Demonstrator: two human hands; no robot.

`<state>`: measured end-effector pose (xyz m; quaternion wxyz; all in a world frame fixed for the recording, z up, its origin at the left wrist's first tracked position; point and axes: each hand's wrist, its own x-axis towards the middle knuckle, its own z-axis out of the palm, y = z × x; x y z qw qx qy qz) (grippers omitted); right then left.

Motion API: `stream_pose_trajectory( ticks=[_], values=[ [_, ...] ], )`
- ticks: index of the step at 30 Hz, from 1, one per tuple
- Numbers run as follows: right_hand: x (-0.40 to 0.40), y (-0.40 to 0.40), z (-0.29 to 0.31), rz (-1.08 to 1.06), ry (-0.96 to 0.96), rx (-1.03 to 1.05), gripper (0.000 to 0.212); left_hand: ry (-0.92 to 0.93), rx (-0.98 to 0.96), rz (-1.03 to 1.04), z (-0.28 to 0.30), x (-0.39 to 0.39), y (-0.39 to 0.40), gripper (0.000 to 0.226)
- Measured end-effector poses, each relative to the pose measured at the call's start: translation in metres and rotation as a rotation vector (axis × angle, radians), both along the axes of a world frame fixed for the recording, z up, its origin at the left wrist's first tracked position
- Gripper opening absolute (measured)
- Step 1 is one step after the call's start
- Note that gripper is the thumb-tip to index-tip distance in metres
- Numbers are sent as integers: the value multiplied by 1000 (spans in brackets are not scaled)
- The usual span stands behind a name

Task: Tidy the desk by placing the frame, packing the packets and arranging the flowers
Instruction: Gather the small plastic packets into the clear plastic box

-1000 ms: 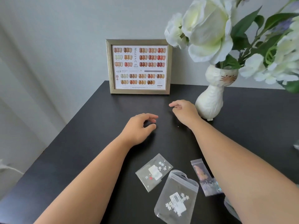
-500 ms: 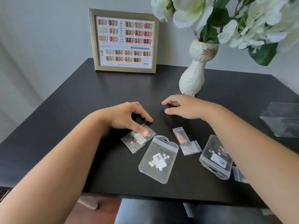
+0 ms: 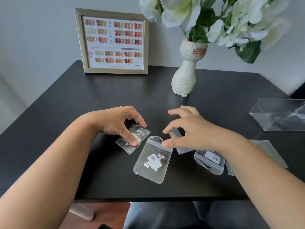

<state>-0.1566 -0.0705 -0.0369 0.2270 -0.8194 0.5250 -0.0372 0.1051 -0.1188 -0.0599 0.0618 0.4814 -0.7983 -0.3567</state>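
Note:
Several clear zip packets lie on the black desk (image 3: 66,113). My left hand (image 3: 115,124) pinches a small packet of white flower pieces (image 3: 142,133), thumb pressed on top and fingers at its far edge. My right hand (image 3: 194,133) hovers with fingers apart over a small packet of brown contents (image 3: 174,133), and its thumb tip touches the top of a larger flower packet (image 3: 153,161). A labelled packet (image 3: 209,161) lies under my right wrist. The gold frame (image 3: 112,42) stands at the back against the wall. White flowers (image 3: 181,12) sit in a white cat-shaped vase (image 3: 186,76).
A clear plastic box (image 3: 279,114) rests on the desk at the right edge. Another clear packet (image 3: 270,152) lies beyond my right forearm. The desk's front edge runs just below the packets, with my lap beneath it.
Both hands pulled back from the vase area toward the packets. My left hand closed on the small flower packet. My right hand dropped over the brown packet, and the view tilted down.

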Motion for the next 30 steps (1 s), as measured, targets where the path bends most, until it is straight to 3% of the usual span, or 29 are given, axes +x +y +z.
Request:
stream_pose_trajectory(
  ticks=[6, 10, 13, 19, 23, 30],
  values=[
    [6, 9, -20, -19, -51, -131, 9, 116, 18, 56, -5, 0, 1, 57],
    [3, 12, -21, -76, -185, -202, 8, 288, 34, 89, -4, -2, 1, 50],
    [-14, 16, -14, -170, -404, -207, 6, 432, 1, 152, -4, -5, 3, 44],
    [-103, 23, 13, -414, -719, -286, 6, 681, -43, 207, 10, -59, 9, 45],
    [-155, 14, 22, -548, -752, -333, 13, 659, -21, 151, 11, -85, 11, 37],
    [-276, 20, 46, -900, -724, -600, 24, 524, 178, -87, 45, -201, -4, 26]
  ],
)
